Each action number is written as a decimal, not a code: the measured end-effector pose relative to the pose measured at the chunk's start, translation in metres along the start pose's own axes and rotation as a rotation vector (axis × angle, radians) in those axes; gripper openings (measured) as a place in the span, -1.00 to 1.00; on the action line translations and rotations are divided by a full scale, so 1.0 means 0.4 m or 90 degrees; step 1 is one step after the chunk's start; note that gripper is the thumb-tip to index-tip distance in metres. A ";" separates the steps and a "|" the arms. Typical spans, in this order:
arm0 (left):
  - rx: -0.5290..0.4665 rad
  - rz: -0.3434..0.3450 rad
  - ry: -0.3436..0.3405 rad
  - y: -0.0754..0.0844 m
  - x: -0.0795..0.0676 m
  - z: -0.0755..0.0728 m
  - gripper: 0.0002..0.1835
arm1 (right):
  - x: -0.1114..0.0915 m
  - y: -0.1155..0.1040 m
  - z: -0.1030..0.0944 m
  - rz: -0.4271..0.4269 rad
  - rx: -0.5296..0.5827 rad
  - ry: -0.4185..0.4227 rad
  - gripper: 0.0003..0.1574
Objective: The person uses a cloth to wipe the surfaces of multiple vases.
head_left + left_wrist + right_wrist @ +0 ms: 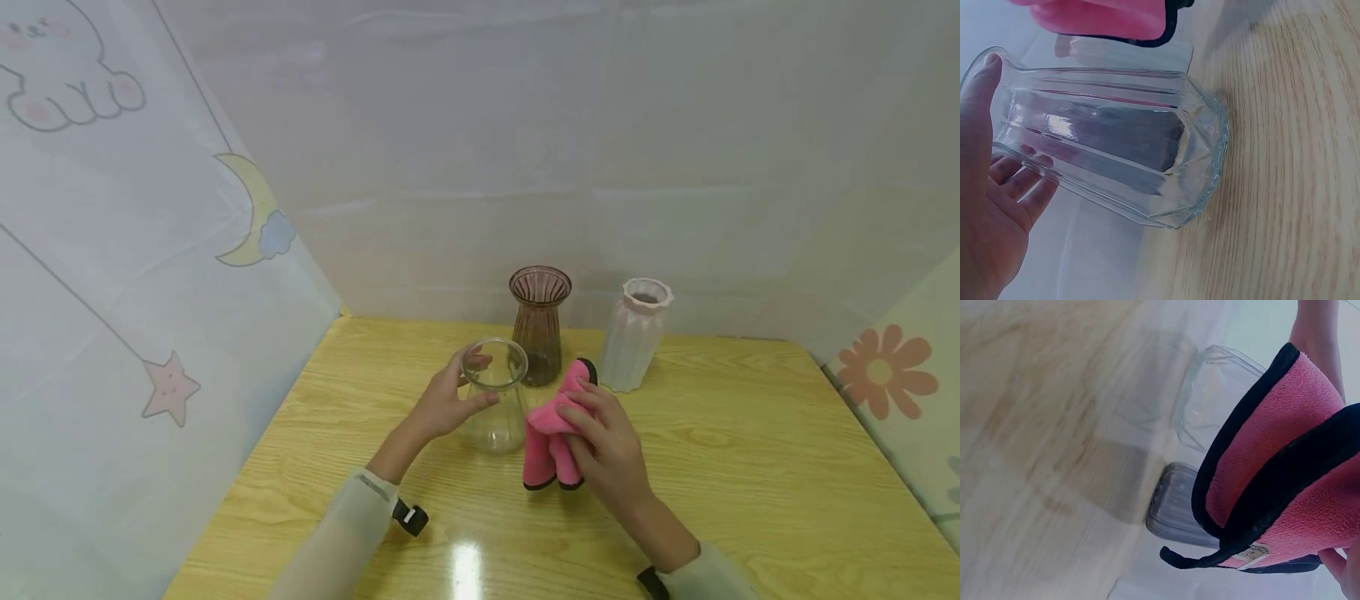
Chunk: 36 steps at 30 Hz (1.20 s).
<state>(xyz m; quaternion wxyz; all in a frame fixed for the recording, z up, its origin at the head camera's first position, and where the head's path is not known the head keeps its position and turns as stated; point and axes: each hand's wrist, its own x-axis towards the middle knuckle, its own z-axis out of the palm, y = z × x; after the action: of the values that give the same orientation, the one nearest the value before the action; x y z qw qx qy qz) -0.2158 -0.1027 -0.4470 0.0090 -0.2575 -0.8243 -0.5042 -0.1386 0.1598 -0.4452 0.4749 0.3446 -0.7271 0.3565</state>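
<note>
left hand (444, 403) curls thumb and fingers round the neck of the clear vase (497, 427); right hand (613, 442) pinches a bunched pink cloth (540, 454) just beside it. vase upright, base contact hard to tell. best: steady neck hold, light pressure, loose cloth clear of the smoky vase (537, 333) behind. yellow wood-grain table (750, 467), white vase (632, 346) right rear, printed sheets (465, 150) all round.
</note>
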 end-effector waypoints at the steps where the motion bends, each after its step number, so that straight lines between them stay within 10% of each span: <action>1: 0.000 0.000 -0.001 0.002 -0.001 0.002 -0.03 | 0.000 0.000 0.005 -0.001 0.003 -0.002 -0.66; 36: -0.002 0.042 -0.053 0.024 -0.001 0.042 -0.08 | -0.032 0.009 0.079 0.021 0.018 -0.075 -0.61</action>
<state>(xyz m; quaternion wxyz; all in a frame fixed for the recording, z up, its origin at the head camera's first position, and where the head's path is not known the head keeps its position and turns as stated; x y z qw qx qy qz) -0.2072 -0.0851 -0.4473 -0.0088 -0.3056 -0.8143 -0.4934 -0.1519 0.1370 -0.4672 0.4204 0.3599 -0.7541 0.3536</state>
